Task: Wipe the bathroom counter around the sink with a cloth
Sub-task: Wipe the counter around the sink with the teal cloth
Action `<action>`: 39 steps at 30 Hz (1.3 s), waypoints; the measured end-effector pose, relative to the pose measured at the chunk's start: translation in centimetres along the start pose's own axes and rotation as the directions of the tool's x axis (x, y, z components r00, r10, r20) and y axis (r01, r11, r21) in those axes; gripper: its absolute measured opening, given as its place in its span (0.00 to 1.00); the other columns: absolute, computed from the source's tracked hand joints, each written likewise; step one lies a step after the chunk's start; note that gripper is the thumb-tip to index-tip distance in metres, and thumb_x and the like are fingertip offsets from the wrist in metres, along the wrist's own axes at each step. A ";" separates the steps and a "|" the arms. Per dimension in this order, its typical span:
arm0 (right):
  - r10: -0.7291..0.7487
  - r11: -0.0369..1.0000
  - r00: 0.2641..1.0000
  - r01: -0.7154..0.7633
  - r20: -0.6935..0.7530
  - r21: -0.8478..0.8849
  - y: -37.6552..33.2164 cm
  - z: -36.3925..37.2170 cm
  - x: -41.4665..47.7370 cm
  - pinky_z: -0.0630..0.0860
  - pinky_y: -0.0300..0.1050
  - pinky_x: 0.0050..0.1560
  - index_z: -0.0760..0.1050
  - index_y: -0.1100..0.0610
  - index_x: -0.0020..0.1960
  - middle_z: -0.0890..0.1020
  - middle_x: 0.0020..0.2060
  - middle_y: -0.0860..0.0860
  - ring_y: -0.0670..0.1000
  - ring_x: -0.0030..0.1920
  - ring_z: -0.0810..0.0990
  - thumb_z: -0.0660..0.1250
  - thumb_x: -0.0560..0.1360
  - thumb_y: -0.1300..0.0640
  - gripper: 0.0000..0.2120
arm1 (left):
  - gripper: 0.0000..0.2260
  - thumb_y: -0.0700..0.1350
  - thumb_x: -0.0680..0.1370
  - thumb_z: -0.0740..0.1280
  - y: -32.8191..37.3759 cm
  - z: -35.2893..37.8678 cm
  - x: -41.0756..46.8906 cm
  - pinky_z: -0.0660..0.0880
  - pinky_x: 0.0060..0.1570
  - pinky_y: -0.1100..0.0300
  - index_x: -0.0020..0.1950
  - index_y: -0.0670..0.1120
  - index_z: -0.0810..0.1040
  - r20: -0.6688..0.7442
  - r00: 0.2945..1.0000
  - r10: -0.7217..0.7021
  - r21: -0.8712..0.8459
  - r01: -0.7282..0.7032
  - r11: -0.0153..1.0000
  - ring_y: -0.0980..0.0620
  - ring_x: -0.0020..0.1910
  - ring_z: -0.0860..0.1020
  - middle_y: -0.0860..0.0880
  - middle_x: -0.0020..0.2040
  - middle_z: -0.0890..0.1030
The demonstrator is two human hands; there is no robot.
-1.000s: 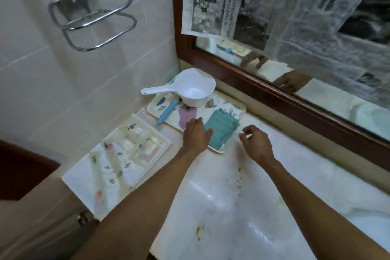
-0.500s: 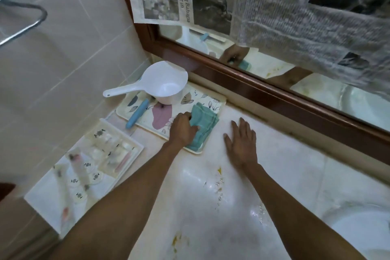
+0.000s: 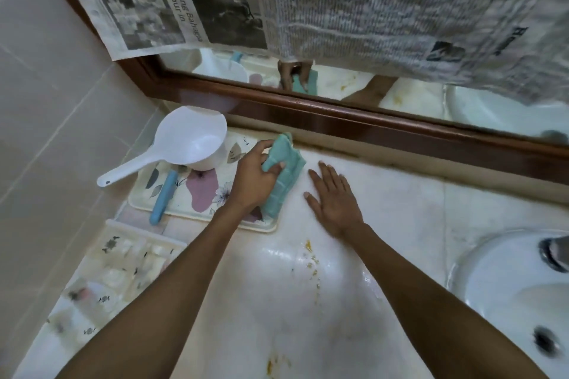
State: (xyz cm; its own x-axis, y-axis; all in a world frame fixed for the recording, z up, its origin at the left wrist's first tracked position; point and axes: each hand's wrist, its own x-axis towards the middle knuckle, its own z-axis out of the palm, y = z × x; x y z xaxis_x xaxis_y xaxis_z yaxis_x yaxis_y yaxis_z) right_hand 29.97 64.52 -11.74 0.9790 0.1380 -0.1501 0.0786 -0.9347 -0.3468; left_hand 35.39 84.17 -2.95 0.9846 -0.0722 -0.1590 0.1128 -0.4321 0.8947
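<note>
Now the left hand [image 3: 255, 178] pinches the teal cloth [image 3: 284, 172], apparently lifting it off the floral tray [image 3: 200, 194], while the right hand [image 3: 334, 197] lies spread flat on the counter [image 3: 400, 209], so wiping has not begun and next the cloth must reach the yellowish stains [image 3: 311, 258] near the sink [image 3: 508, 286].
</note>
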 end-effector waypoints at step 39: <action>0.345 0.935 0.907 -0.354 -0.242 0.010 13.5 -1.9 -8.8 0.47 0.57 0.78 0.53 0.51 0.80 0.53 0.80 0.54 0.54 0.80 0.49 0.45 0.83 0.41 0.28 | 0.25 0.55 0.86 0.45 -6.7 11.9 -10.7 0.47 0.79 0.45 0.83 0.53 0.48 0.470 0.852 0.230 0.681 -0.516 0.520 0.50 0.82 0.43 0.53 0.83 0.48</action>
State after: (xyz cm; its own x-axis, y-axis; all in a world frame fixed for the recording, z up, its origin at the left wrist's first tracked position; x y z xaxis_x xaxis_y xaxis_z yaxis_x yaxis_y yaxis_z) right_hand 22.74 50.06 -13.30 0.9604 -0.2769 -0.0316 -0.2745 -0.9199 -0.2801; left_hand 22.47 77.14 -12.24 0.8025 -0.5832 -0.1259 -0.5399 -0.7997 0.2628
